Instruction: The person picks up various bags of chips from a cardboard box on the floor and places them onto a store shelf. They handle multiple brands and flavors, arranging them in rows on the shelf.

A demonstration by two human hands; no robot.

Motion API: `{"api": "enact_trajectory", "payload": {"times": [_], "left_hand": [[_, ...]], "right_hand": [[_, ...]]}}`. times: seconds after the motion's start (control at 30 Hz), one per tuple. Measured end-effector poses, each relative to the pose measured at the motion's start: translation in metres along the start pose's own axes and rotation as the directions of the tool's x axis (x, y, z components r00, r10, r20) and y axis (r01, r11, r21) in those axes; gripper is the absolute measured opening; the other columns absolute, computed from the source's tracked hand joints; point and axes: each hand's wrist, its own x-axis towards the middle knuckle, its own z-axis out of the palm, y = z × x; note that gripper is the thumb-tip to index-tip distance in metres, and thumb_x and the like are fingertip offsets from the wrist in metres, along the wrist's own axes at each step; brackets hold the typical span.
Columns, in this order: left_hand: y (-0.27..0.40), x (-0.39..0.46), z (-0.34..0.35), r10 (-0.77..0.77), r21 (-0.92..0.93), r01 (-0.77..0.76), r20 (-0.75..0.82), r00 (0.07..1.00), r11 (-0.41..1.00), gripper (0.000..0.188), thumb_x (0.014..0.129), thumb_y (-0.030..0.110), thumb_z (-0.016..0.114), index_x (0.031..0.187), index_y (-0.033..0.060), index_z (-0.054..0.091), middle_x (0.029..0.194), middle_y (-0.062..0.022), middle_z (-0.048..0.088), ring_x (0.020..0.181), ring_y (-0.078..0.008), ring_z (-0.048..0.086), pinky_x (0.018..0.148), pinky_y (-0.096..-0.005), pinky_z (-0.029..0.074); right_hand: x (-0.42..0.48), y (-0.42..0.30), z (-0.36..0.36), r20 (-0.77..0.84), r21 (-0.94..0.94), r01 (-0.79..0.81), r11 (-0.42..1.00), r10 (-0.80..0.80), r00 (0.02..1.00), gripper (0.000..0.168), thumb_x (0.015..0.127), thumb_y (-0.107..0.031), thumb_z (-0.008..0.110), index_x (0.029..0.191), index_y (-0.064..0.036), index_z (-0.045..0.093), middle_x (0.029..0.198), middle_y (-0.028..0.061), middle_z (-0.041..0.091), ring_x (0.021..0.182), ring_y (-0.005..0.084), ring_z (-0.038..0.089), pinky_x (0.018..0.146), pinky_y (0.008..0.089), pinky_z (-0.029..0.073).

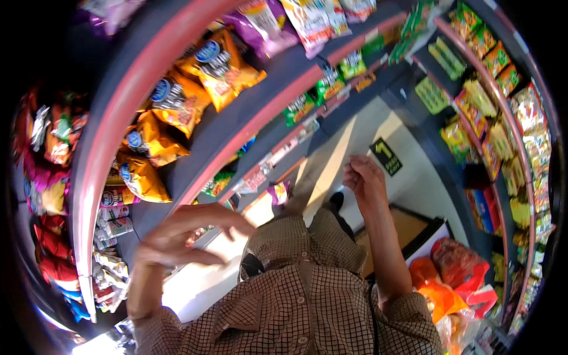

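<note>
My left hand (195,235) is raised at the left, blurred, with thumb and fingers spread and nothing between them. It is nearest to the pink-edged shelf (248,146). On the shelf board above lie several orange snack bags (222,71) with blue badges. My right hand (366,175) hangs over the tiled floor, fingers curled in; nothing shows in it. Beyond the left hand, a small purple snack packet (279,193) sits low by the bottom shelf. Green snack packets (299,106) sit on a lower shelf.
A dark floor sign (386,156) with an arrow marks the aisle. An open cardboard box (401,230) stands by my right arm, with filled orange and red plastic bags (461,275) beside it. Shelves of packets (470,106) curve along the right. Small white containers (117,226) stand at left.
</note>
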Motion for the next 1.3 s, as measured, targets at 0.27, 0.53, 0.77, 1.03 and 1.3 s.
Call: {"api": "enact_trajectory", "payload": {"times": [0.27,0.53,0.77,1.03,1.3], "left_hand": [[-0.272,-0.022,0.116,-0.783,-0.208,0.76,-0.051,0.621,0.616,0.052,0.09,0.022,0.071,0.134,0.0028,0.053,0.13,-0.0116,0.06,0.114,-0.0245,0.06,0.094,-0.0374,0.052],[-0.424,-0.055,0.166,-0.813,-0.018,0.815,-0.094,0.575,0.579,0.051,0.085,0.022,0.071,0.129,0.002,0.057,0.125,-0.0159,0.063,0.112,-0.0294,0.061,0.097,-0.0393,0.048],[-0.511,-0.061,0.196,-0.769,0.122,0.8,-0.222,0.599,0.588,0.041,0.084,0.017,0.066,0.122,0.0012,0.061,0.117,-0.0192,0.064,0.108,-0.0336,0.062,0.094,-0.0409,0.049],[-0.584,-0.049,0.222,-0.732,0.38,0.769,-0.273,0.625,0.515,0.034,0.085,0.014,0.064,0.117,0.0027,0.062,0.122,-0.0148,0.062,0.12,-0.0333,0.052,0.103,-0.045,0.039],[-0.609,-0.053,0.22,-0.725,0.387,0.791,-0.337,0.6,0.475,0.03,0.087,0.011,0.062,0.116,0.0029,0.063,0.126,-0.0145,0.059,0.121,-0.0317,0.052,0.104,-0.0439,0.04]], "right_hand": [[0.024,0.11,-0.085,-0.263,0.105,-0.313,0.944,0.33,0.907,0.02,0.094,-0.014,0.058,0.11,-0.002,0.059,0.09,0.0106,0.068,0.075,0.0178,0.067,0.067,0.0317,0.056],[0.039,0.25,-0.141,-0.376,-0.079,-0.525,0.847,0.463,0.803,0.021,0.092,-0.01,0.057,0.11,0.001,0.061,0.087,0.0121,0.069,0.068,0.0173,0.066,0.059,0.0319,0.055],[0.095,0.379,-0.156,-0.19,-0.795,-0.349,0.496,0.343,0.92,0.024,0.088,-0.009,0.055,0.109,-0.002,0.063,0.087,0.0135,0.069,0.071,0.0215,0.069,0.068,0.0342,0.055],[0.174,0.482,-0.149,-0.058,-0.944,-0.113,0.309,0.182,0.982,0.033,0.09,-0.019,0.058,0.122,-0.012,0.06,0.106,0.0158,0.07,0.099,0.0387,0.065,0.085,0.0494,0.051],[0.246,0.58,-0.163,-0.059,-0.96,-0.128,0.249,0.268,0.962,0.043,0.092,-0.014,0.06,0.132,-0.019,0.044,0.111,0.0189,0.067,0.106,0.0393,0.063,0.086,0.0532,0.05]]}}
